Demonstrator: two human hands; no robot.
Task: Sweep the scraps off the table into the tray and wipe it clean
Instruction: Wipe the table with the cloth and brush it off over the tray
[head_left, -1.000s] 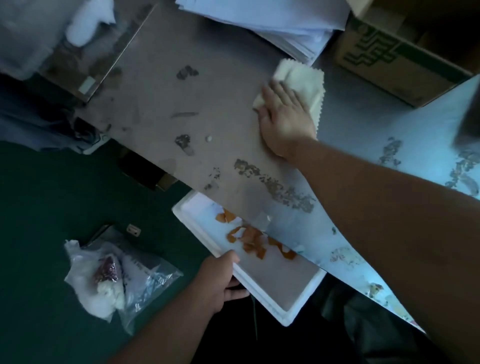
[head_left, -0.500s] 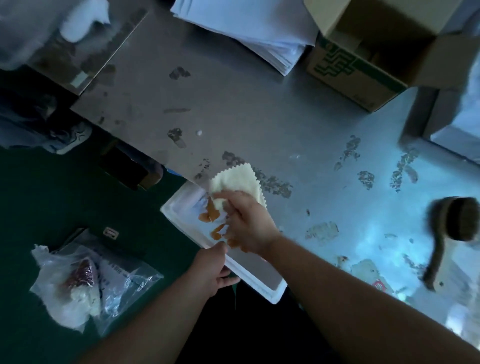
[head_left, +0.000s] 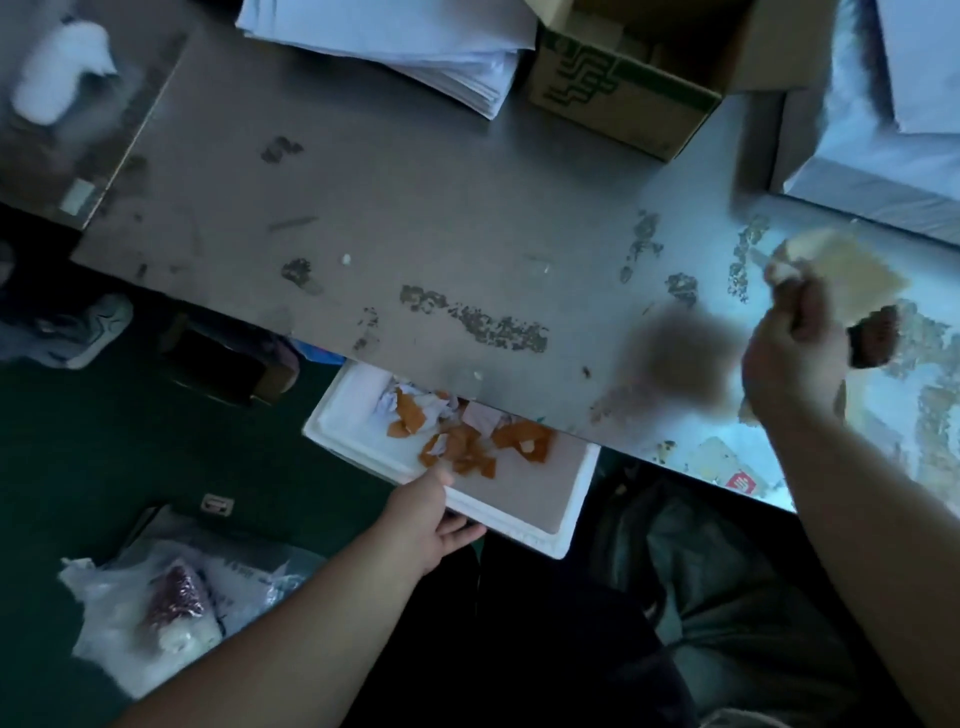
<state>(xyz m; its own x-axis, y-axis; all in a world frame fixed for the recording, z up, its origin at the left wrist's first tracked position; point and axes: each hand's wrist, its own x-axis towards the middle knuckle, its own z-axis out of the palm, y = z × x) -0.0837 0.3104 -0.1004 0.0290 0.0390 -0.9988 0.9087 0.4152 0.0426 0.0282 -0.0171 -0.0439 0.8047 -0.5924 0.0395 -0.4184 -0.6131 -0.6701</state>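
Note:
A white foam tray (head_left: 524, 525) sticks out from under the near edge of the worn grey table (head_left: 415, 208). Orange and white paper scraps (head_left: 467, 441) lie heaped in it. My left hand (head_left: 434, 525) grips the tray's near rim, thumb on top and fingers beneath. Over the table's right part my right hand (head_left: 795, 358) holds the cream cloth (head_left: 841, 265) raised off the surface; both are blurred by motion. A brush (head_left: 878, 338) lies just right of that hand, partly hidden. A few small white specks (head_left: 345, 258) rest on the tabletop.
A stack of white papers (head_left: 405, 47) and an open cardboard box (head_left: 628, 88) stand at the table's far edge. More white stacks (head_left: 893, 130) fill the far right. On the green floor lie a plastic bag (head_left: 156, 608) and a shoe (head_left: 83, 332).
My right hand carried the cloth from the far middle of the table down to the tray edge, then swung it up to the right. More scraps now lie in the tray.

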